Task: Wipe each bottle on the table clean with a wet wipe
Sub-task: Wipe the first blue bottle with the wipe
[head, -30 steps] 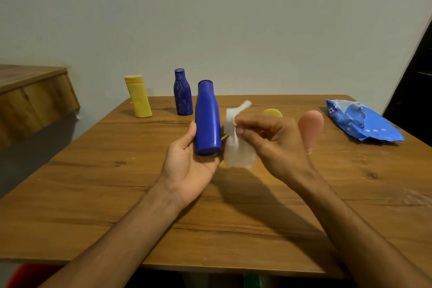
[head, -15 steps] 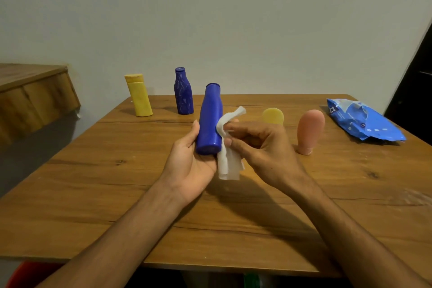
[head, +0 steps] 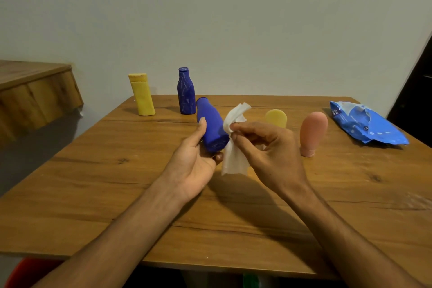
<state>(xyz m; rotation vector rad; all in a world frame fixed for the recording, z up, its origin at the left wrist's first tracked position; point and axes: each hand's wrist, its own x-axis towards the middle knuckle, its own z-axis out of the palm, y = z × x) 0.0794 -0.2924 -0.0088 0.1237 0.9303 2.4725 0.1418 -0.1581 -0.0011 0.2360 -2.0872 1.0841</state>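
Note:
My left hand [head: 194, 159] grips the base of a plain blue bottle [head: 211, 124], held above the table with its neck tilted away to the upper left. My right hand [head: 266, 154] pinches a white wet wipe [head: 235, 145] that lies against the bottle's right side and hangs below it. On the wooden table [head: 93, 182] stand a yellow bottle [head: 142, 94] and a scratched dark blue bottle [head: 186, 91] at the back left. A small yellow bottle [head: 276, 118], partly behind my right hand, and a pink bottle [head: 312, 133] stand to the right.
A blue wet-wipe pack [head: 364, 124] lies at the table's back right. A wooden ledge [head: 35, 91] juts out on the left beside the table. A dark door edge [head: 416, 82] is at the far right. Something red [head: 30, 271] shows below the table's front edge.
The blue bottle has tipped from upright to leaning with its neck away to the left. My right hand has brought the wipe against the bottle's side.

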